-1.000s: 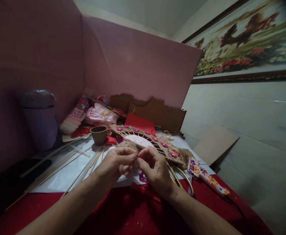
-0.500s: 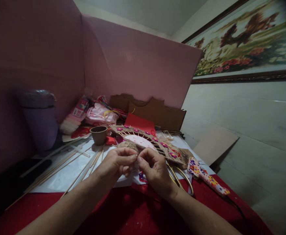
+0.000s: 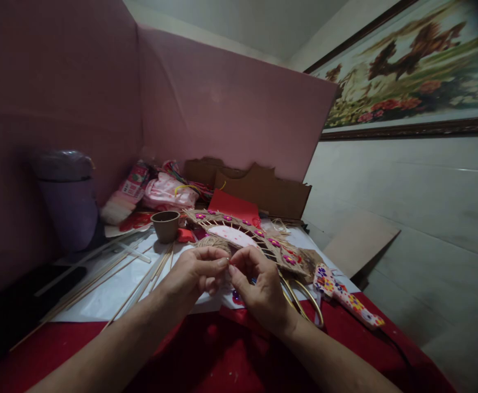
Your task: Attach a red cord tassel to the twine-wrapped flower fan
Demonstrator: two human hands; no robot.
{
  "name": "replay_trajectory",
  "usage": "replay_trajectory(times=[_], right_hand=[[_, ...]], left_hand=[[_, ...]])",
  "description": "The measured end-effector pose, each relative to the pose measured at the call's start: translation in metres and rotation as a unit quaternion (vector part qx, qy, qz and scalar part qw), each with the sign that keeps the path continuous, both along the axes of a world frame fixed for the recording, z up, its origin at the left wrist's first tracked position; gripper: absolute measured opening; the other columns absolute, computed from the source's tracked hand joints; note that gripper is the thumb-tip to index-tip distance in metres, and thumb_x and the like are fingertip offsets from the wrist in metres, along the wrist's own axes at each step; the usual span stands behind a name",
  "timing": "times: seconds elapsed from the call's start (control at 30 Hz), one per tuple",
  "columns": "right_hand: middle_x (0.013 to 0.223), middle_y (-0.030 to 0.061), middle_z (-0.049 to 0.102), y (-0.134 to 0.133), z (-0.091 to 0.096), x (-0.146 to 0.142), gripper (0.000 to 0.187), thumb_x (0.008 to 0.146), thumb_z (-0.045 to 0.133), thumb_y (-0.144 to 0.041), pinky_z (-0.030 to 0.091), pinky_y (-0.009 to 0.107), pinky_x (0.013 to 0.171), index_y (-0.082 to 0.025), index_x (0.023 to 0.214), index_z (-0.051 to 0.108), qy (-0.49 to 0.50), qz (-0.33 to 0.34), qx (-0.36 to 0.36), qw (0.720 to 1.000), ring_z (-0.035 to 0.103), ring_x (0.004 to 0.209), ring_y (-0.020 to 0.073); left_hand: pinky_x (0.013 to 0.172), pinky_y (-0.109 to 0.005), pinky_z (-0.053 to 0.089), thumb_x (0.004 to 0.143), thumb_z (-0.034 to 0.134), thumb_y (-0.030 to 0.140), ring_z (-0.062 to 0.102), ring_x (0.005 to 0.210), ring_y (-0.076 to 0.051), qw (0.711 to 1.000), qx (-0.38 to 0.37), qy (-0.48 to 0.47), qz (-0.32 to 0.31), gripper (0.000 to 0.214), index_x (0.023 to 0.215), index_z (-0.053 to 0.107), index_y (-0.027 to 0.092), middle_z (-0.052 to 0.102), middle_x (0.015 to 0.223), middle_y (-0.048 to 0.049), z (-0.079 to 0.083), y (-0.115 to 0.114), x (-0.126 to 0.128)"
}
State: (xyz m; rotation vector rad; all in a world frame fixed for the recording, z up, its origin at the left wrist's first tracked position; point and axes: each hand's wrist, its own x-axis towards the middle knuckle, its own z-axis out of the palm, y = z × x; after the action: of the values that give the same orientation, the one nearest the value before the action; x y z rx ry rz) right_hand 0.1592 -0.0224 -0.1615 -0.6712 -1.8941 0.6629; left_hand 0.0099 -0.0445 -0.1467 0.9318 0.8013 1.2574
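Observation:
My left hand (image 3: 204, 270) and my right hand (image 3: 259, 281) meet fingertip to fingertip above the front of the table. Thumb and forefinger of each are pinched together. Whatever lies between the fingertips is too small to name. Just behind them rests a fan-shaped piece (image 3: 242, 222) of burlap and thin sticks, trimmed with pink flowers and a dotted pale cloth centre. A ball of twine (image 3: 212, 244) sits right behind my left hand. Gold-handled scissors (image 3: 314, 305) lie beside my right wrist, and a purple bead (image 3: 236, 296) shows below the fingers.
Thin wooden sticks (image 3: 95, 278) spread over the white sheet (image 3: 111, 305) at left, near a small brown pot (image 3: 165, 226). A purple tumbler (image 3: 70, 207) stands further left. A flower-patterned glue gun (image 3: 347, 297) lies at right on the red cloth (image 3: 198, 355). Torn cardboard (image 3: 263, 188) leans behind.
My right fingers have shifted very slightly against the left fingertips. Everything else stays in place.

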Motion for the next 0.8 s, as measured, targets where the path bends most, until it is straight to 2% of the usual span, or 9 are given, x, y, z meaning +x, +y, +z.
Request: replay_trajectory(times=[0.53, 0.8], right_hand=[[0.062, -0.002, 0.052, 0.0004, -0.0001, 0.0, 0.01, 0.083, 0.052, -0.02, 0.038, 0.024, 0.049, -0.018, 0.073, 0.052, -0.015, -0.018, 0.042, 0.999, 0.047, 0.052, 0.0108], [0.062, -0.0023, 0.051, 0.0006, 0.0002, -0.0002, 0.01, 0.083, 0.052, -0.02, 0.038, 0.023, 0.049, -0.019, 0.073, 0.052, -0.019, -0.016, 0.031, 0.999, 0.047, 0.052, 0.0107]], left_hand=[[0.04, -0.018, 0.031, 0.06, 0.077, 0.02, 0.045, 0.043, -0.006, 1.0, 0.0, 0.005, -0.003, 0.018, 0.07, 0.064, 0.011, 0.055, 0.054, 0.0007, -0.0003, -0.0005, -0.0002], [0.041, -0.019, 0.029, 0.062, 0.075, 0.023, 0.043, 0.042, -0.006, 0.999, 0.007, 0.041, 0.018, 0.017, 0.07, 0.065, 0.01, 0.054, 0.052, 0.0005, 0.003, -0.0034, 0.0016]])
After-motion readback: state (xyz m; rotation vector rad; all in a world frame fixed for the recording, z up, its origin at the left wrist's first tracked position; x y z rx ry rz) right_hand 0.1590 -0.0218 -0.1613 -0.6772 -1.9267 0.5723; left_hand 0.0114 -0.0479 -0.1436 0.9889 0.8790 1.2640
